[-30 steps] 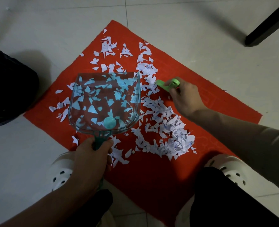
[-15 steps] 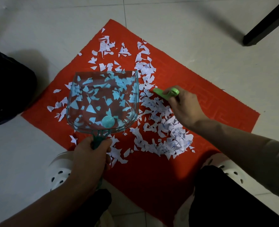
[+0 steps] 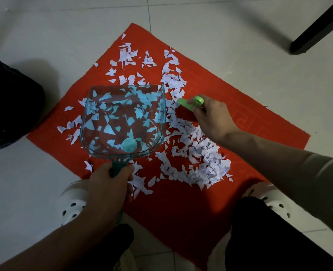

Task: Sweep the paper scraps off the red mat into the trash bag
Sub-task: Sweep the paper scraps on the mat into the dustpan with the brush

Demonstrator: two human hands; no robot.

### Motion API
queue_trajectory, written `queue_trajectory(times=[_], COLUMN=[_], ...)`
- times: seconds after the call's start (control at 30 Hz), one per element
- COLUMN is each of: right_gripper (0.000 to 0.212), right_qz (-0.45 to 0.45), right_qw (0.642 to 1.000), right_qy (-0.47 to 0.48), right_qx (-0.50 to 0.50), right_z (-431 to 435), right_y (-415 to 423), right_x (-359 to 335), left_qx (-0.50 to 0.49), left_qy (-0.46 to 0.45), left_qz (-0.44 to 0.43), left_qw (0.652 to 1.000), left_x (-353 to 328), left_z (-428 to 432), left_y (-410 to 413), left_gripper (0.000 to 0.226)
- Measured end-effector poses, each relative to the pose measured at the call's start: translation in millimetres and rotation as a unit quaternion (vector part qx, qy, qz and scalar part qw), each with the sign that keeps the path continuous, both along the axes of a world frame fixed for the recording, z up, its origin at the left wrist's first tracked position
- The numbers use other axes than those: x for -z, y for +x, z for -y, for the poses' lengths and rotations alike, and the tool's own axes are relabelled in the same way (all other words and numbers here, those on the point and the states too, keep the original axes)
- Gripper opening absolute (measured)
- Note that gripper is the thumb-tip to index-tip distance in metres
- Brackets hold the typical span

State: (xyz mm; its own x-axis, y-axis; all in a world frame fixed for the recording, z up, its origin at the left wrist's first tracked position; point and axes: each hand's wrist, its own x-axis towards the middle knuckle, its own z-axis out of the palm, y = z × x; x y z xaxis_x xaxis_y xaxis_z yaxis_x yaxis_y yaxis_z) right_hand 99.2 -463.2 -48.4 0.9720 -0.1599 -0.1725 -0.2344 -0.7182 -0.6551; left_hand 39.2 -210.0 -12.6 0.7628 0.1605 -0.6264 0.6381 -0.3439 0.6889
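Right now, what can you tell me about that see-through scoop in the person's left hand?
The dustpan is clear teal-tinted plastic, with a wide flat tray, raised side walls, an open far edge and a round teal disc near its ribbed handle. The left hand grips that handle. It is held over the red mat; paper scraps show bluish through it, whether inside or beneath I cannot tell.

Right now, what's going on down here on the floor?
A person is crouched over a red mat littered with paper scraps. The left hand grips the handle of a clear teal dustpan over the mat's left half; the right hand holds a green brush just right of it, beside the thickest heap of scraps. Most scraps lie on the mat. A dark trash bag sits on the floor to the left.
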Motion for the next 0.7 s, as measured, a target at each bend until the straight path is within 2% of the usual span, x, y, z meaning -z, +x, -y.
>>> queue_trajectory(times=[0.1, 0.3, 0.5, 0.6, 0.7], right_gripper=[0.025, 0.026, 0.024, 0.024, 0.023], right_qz=[0.013, 0.02, -0.003, 0.019, 0.054], right_qw=[1.0, 0.997, 1.0, 0.998, 0.998], right_qy=[0.018, -0.017, 0.02, 0.054, 0.017], right_qx=[-0.009, 0.077, -0.01, -0.001, 0.031], right_z=[-4, 18, -5, -6, 6], right_y=[-6, -1, -12, -15, -8], right_x=[-5, -7, -3, -6, -8], left_qx=[-0.009, -0.011, -0.006, -0.006, -0.011], left_qy=[-0.004, 0.004, 0.012, 0.011, 0.001], left_qz=[-0.002, 0.001, 0.009, 0.011, 0.011], left_qw=[1.0, 1.0, 1.0, 1.0, 1.0], left_x=[0, 0, -1, -3, -4], left_z=[0, -1, -1, 0, 1], left_y=[1, 1, 2, 3, 3], left_gripper=[0.01, 0.013, 0.015, 0.014, 0.015])
